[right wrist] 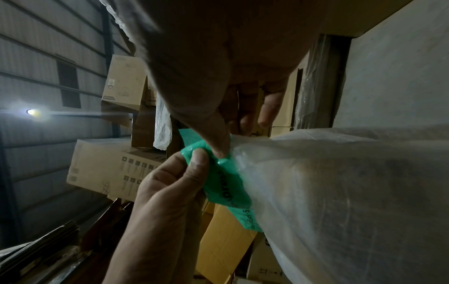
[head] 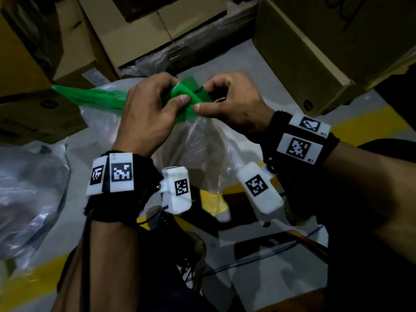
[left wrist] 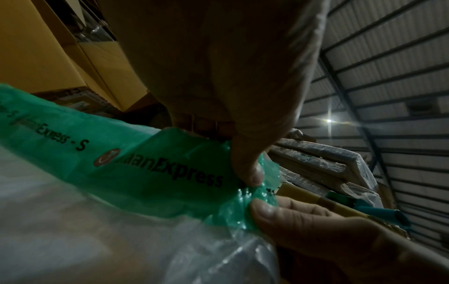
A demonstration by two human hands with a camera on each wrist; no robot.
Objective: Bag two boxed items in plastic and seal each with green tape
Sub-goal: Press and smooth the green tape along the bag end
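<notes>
I am pinching the crumpled end of the green tape (head: pixel 183 99) between my left hand (head: pixel 148 111) and right hand (head: pixel 231 102), over the plastic bag (head: pixel 202 140) holding a box, probably pressing it flat next.

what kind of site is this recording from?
Most likely a warehouse or courier packing area. Stacked cardboard cartons crowd the floor, which has yellow floor markings, and corrugated metal wall panels show behind. Both hands work printed green tape on a plastic bag.
</notes>
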